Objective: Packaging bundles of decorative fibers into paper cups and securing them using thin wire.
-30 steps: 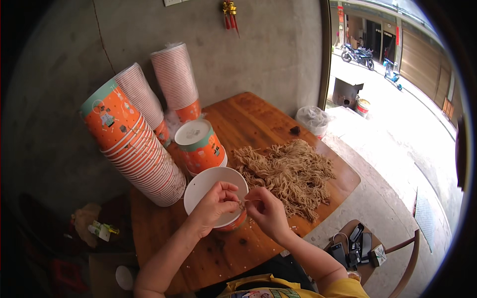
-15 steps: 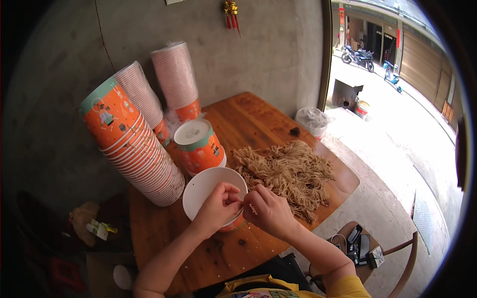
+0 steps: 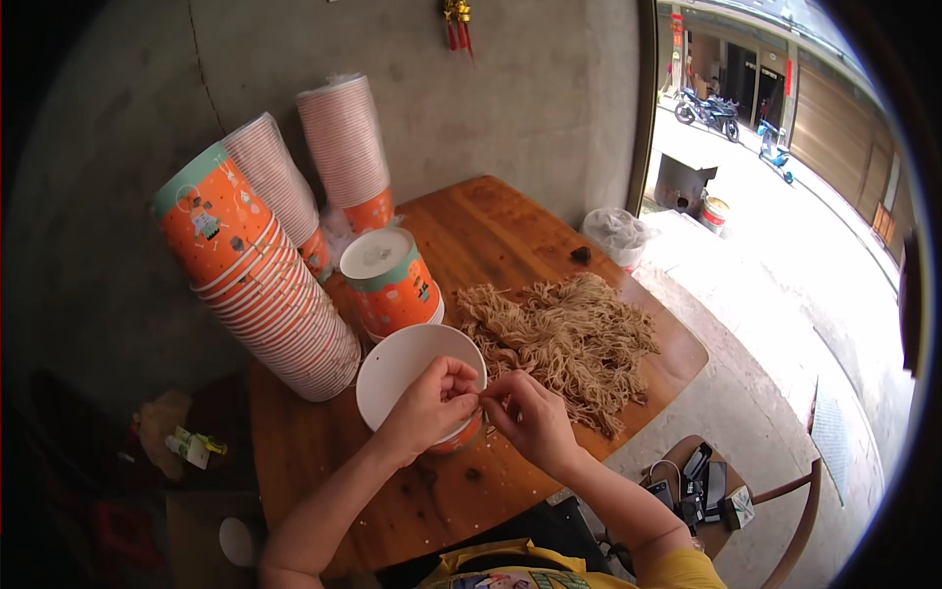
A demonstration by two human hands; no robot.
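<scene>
My left hand [image 3: 432, 404] is closed in a pinch over the rim of a white-lined, orange paper bucket [image 3: 402, 355]. My right hand [image 3: 531, 416] meets it at the bucket's right side, thumb and forefinger pinched together. Whatever lies between the fingertips is too small to make out. Right beside the hands, a tangled heap of tan cords [image 3: 574, 344] spreads over the wooden table [image 3: 491, 211]. Just behind the bucket stands an upside-down orange and green paper bucket [image 3: 397, 294], its pale base facing up.
A tall leaning stack of orange paper buckets [image 3: 260, 285] stands at the left. Behind it are two plastic-wrapped stacks, a nearer one [image 3: 275, 177] and a farther one [image 3: 345, 147]. A chair [image 3: 721, 481] with small devices on it stands right of the table. A bin [image 3: 618, 236] sits past the far corner.
My right hand's fingers have shifted slightly, with the thumb and forefinger now more extended toward my left hand. The view has tilted a little; the buckets and cord heap stay in place.
</scene>
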